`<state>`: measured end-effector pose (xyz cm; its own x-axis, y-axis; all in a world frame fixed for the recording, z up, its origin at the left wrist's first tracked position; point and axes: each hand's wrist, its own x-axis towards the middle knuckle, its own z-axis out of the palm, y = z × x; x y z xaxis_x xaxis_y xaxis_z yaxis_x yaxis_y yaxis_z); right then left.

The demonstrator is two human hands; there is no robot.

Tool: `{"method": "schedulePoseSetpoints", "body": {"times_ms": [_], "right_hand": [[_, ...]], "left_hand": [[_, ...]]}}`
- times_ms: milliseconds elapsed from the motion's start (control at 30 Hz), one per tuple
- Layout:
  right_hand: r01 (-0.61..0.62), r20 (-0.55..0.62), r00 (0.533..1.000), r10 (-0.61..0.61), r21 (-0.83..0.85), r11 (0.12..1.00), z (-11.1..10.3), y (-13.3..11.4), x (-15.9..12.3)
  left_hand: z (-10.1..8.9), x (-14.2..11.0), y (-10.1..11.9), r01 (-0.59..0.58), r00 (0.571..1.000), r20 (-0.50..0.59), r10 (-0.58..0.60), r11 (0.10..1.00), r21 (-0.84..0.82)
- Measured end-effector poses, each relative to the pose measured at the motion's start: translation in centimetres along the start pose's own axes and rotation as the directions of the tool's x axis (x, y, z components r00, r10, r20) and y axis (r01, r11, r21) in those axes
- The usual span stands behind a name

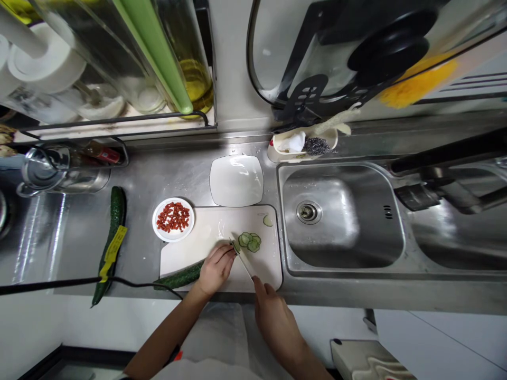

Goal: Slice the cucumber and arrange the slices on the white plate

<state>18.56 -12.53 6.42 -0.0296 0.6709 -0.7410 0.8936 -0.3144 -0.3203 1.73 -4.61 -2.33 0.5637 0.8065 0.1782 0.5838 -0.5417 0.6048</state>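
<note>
Cucumber (180,276) lies slantwise along the lower left part of the cutting board (208,221), just below the centre of the frame. The left hand (216,267) is curled over its right portion, fingers bunched together, pressing it down. The right hand (275,316), lower and to the right, is closed around the handle of a knife (246,265), whose blade stands just beside the left fingertips. Thin slices (250,241) overlap in a pile right of the blade; a lone slice (268,220) sits near the board's upper right corner. Above the board is a white plate (236,181); at its upper left, a dish (158,233) of red berries (173,217).
</note>
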Motion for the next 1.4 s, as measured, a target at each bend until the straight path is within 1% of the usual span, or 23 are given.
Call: {"method": "schedulePoseSetpoints", "body": {"times_ms": [200,367,667,1000,1167,1400], "right_hand": [[0.014,0.014,1.0,-0.014,0.014,1.0,0.1,0.2,0.3],[0.017,0.044,0.999,-0.018,0.008,1.0,-0.3,0.1,0.4],[0.027,0.04,0.999,-0.026,-0.027,0.999,-0.3,0.0,0.6],[0.057,0.015,0.998,-0.056,-0.029,0.998,0.1,0.0,1.4],[0.052,0.031,0.998,-0.051,-0.034,0.998,0.0,-0.1,1.7],[0.046,0.02,0.999,-0.045,-0.029,0.999,0.2,-0.3,2.3]], "left_hand": [[0.1,-0.2,-0.1,0.008,1.0,0.01,-0.008,1.0,-0.016],[0.3,-0.3,-0.2,-0.002,1.0,0.008,0.002,1.0,-0.001],[0.1,-0.2,-0.1,-0.001,1.0,0.007,0.001,1.0,0.025],[0.3,-0.4,-0.2,0.002,1.0,0.003,-0.002,1.0,0.0],[0.2,-0.3,-0.2,-0.01,1.0,0.01,0.01,1.0,-0.003],[0.4,-0.5,-0.4,-0.014,1.0,0.016,0.014,1.0,0.007]]}}
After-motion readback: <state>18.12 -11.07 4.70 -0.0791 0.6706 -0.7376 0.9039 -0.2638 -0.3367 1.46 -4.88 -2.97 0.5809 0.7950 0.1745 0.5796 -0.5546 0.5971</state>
